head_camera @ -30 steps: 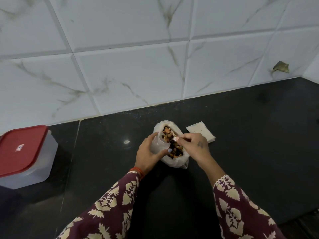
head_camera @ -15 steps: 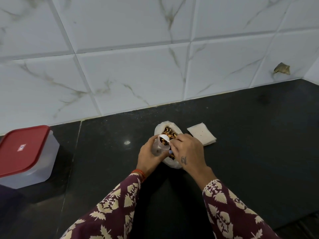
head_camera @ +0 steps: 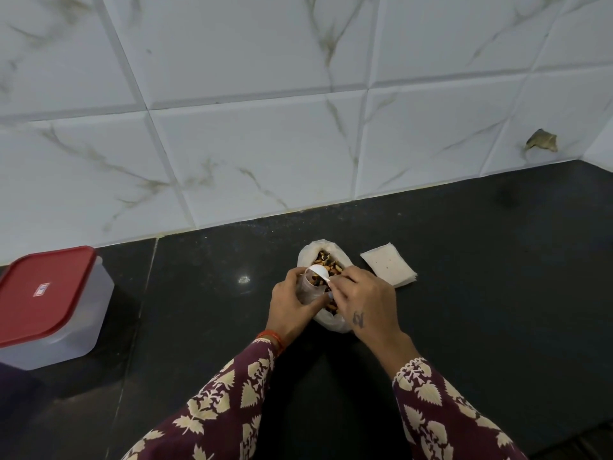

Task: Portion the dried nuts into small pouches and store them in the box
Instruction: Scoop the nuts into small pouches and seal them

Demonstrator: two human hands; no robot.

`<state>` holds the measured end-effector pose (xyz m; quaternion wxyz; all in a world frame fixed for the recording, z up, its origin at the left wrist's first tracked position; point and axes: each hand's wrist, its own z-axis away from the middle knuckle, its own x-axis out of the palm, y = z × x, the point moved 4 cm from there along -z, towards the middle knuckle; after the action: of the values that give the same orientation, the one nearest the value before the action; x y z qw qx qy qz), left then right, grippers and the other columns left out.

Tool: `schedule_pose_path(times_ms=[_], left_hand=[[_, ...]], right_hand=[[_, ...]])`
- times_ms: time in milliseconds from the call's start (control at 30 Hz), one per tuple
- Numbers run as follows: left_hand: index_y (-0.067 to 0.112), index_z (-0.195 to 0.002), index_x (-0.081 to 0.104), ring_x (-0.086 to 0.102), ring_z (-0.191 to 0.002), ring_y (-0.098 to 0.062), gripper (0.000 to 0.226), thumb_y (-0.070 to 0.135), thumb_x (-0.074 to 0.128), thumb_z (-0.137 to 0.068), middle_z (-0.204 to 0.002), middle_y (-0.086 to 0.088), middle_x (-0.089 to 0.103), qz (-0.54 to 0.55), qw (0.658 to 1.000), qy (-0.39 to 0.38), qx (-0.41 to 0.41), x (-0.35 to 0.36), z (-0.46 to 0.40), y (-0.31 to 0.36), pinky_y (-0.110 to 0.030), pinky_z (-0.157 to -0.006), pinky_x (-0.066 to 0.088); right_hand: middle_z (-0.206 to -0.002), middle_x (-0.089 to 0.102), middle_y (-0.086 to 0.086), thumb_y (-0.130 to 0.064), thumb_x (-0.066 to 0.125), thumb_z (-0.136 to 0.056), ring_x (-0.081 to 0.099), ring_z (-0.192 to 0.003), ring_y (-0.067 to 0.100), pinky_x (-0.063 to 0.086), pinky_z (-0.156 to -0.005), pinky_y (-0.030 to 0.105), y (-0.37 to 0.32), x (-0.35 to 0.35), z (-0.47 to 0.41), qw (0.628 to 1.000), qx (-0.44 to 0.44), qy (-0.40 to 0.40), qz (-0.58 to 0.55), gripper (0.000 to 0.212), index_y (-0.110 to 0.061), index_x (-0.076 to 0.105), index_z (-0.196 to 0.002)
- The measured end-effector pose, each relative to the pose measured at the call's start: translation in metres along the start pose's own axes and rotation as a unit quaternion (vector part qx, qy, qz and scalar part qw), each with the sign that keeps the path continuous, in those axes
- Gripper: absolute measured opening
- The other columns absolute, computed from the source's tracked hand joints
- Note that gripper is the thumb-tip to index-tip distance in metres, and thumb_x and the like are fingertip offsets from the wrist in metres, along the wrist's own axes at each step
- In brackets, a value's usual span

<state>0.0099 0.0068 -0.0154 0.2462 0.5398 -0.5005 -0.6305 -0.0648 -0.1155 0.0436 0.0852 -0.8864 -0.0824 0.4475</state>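
The left hand (head_camera: 292, 307) curls its fingers round a small clear pouch (head_camera: 306, 288) and holds it upright, mouth up, at the near left edge of the open bag of nuts (head_camera: 326, 263) in the middle of the dark counter (head_camera: 481, 277). The right hand (head_camera: 365, 300) pinches the handle of a white spoon (head_camera: 316, 271), fingers drawn together on it, with the bowl tipped over the pouch mouth. The likeliest slip from here is a spill: the pouch mouth looks barely wider than the spoon bowl, so a tilt that is too quick or a little off centre would probably send pieces over the rim onto the counter or back into the bag. The pouch is thin and soft, so too tight a squeeze could pinch its mouth closed, and too loose a hold could let it sag as it fills. The bag itself is floppy and could tip if knocked by either wrist. The nuts are a mix of tan and dark brown pieces, small and irregular, heaped loosely in the bag, with some showing inside the pouch. A stack of flat pouches (head_camera: 388, 268) lies just right of the bag, and the box (head_camera: 49, 307) with its red lid on stands well apart at the far left.
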Motion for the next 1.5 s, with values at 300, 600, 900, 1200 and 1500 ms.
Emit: schedule_pose_path(times_ms=[300, 600, 900, 1200, 1500], left_hand=[[0.023, -0.113, 0.052, 0.066, -0.092, -0.006, 0.052, 0.024, 0.082, -0.071, -0.102, 0.002, 0.066, 0.107, 0.994, -0.018, -0.023, 0.002, -0.002, 0.007, -0.02, -0.077, 0.051], [0.016, -0.119, 0.052, 0.065, -0.091, 0.001, 0.055, 0.017, 0.081, -0.072, -0.103, 0.005, 0.066, 0.138, 0.989, -0.024, -0.046, -0.001, 0.001, 0.002, -0.013, -0.075, 0.05], [0.022, -0.121, 0.052, 0.063, -0.101, -0.007, 0.06, 0.025, 0.083, -0.069, -0.11, 0.006, 0.065, 0.133, 0.99, -0.02, -0.047, -0.001, 0.002, -0.003, -0.023, -0.086, 0.051], [0.036, -0.116, 0.052, 0.063, -0.1, -0.008, 0.069, 0.061, 0.078, -0.057, -0.11, 0.013, 0.063, 0.052, 0.999, 0.007, -0.009, -0.014, 0.012, -0.027, -0.04, -0.089, 0.053], [0.051, -0.117, 0.039, 0.046, -0.117, -0.002, 0.07, 0.068, 0.068, -0.057, -0.121, 0.024, 0.047, -0.009, 1.0, 0.018, -0.003, -0.009, 0.016, -0.032, -0.055, -0.113, 0.023]], right_hand=[[-0.075, 0.068, -0.001, -0.013, 0.079, -0.074, 0.063, -0.062, 0.01, 0.051, -0.051, 0.021, 0.002, -0.007, -0.002, 0.996, 0.018, 0.064, -0.054, 0.008, -0.012, 0.075, -0.08], [-0.076, 0.068, 0.0, -0.014, 0.08, -0.073, 0.064, -0.064, 0.011, 0.054, -0.053, 0.025, 0.002, -0.001, 0.002, 0.996, 0.002, 0.063, -0.065, 0.011, -0.012, 0.075, -0.082], [-0.075, 0.069, -0.002, -0.016, 0.074, -0.079, 0.064, -0.066, 0.009, 0.052, -0.055, 0.023, 0.018, -0.006, -0.002, 0.975, 0.137, 0.092, -0.148, 0.005, -0.015, 0.076, -0.084], [-0.081, 0.072, -0.001, -0.027, 0.061, -0.09, 0.065, -0.073, 0.015, 0.042, -0.058, 0.023, 0.052, 0.014, -0.008, 0.968, 0.241, -0.021, -0.059, 0.017, -0.018, 0.075, -0.094], [-0.092, 0.068, 0.0, -0.025, 0.055, -0.093, 0.06, -0.088, 0.015, 0.045, -0.071, 0.023, 0.031, 0.045, -0.026, 0.965, 0.094, -0.231, 0.079, 0.018, -0.021, 0.071, -0.101]])
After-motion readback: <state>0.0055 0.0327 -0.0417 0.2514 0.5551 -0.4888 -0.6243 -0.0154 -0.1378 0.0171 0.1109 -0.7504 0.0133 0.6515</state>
